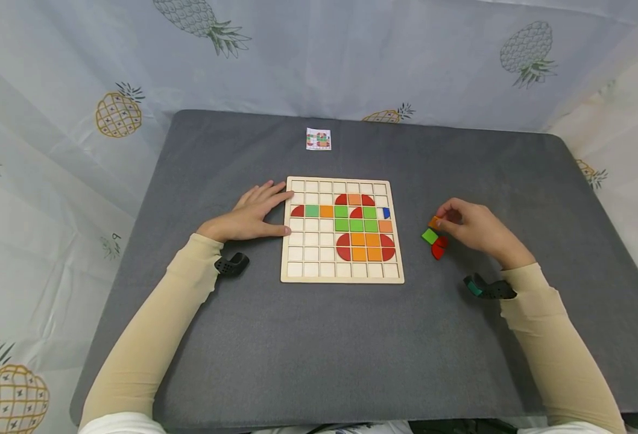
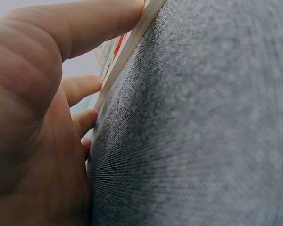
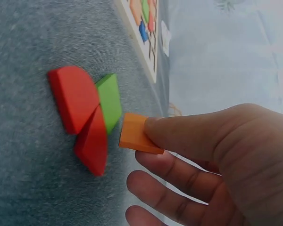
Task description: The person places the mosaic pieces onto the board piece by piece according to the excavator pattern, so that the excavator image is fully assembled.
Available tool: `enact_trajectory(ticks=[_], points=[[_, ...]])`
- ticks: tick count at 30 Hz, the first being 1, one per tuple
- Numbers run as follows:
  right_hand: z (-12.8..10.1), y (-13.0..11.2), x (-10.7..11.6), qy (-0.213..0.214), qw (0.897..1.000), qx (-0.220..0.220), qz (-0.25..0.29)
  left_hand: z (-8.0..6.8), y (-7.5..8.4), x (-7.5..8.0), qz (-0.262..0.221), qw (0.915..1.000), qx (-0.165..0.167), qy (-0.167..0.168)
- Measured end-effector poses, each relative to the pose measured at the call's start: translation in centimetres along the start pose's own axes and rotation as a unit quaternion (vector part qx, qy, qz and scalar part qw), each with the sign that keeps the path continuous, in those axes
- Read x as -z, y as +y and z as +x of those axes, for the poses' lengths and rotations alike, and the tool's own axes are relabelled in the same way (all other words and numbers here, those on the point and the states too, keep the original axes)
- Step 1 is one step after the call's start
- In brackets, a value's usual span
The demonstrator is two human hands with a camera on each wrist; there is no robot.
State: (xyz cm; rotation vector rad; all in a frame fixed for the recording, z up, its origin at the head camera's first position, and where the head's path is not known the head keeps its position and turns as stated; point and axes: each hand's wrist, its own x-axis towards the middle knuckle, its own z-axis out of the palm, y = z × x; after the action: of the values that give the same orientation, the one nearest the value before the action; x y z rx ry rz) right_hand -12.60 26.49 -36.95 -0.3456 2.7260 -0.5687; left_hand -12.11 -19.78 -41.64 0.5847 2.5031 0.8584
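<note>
A wooden grid board (image 1: 310, 241) lies mid-table with red, green, orange and blue tiles in some cells. My left hand (image 1: 251, 214) rests at its left edge, fingers spread and nearly straight; in the left wrist view the thumb (image 2: 104, 21) touches the rim. Right of the board, my right hand (image 1: 473, 226) pinches an orange square tile (image 3: 134, 132) between thumb and finger. Just beside it on the cloth lie a green square tile (image 3: 109, 101) and two red quarter-round tiles (image 3: 75, 96), close against one another.
A small pattern card (image 1: 318, 139) lies behind the board, near the far side. Grey cloth (image 1: 319, 349) covers the table. Behind it hangs a white curtain (image 1: 308, 54) printed with pineapples. Each wrist carries a dark camera mount (image 1: 232, 265).
</note>
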Motion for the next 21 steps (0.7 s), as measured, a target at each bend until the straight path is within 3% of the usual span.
enact_trajectory(ticks=[7, 15, 21], points=[[-0.11, 0.22, -0.26, -0.011, 1.000, 0.019, -0.012, 0.06, -0.11, -0.02, 0.000, 1.0000, 0.000, -0.001], [-0.79, 0.26, -0.61, -0.036, 0.990, 0.126, -0.059, 0.03, -0.10, 0.00, 0.004, 1.0000, -0.001, 0.000], [-0.61, -0.34, -0.91, -0.025, 0.991, 0.092, -0.093, 0.10, -0.01, -0.02, 0.006, 1.0000, -0.008, 0.000]])
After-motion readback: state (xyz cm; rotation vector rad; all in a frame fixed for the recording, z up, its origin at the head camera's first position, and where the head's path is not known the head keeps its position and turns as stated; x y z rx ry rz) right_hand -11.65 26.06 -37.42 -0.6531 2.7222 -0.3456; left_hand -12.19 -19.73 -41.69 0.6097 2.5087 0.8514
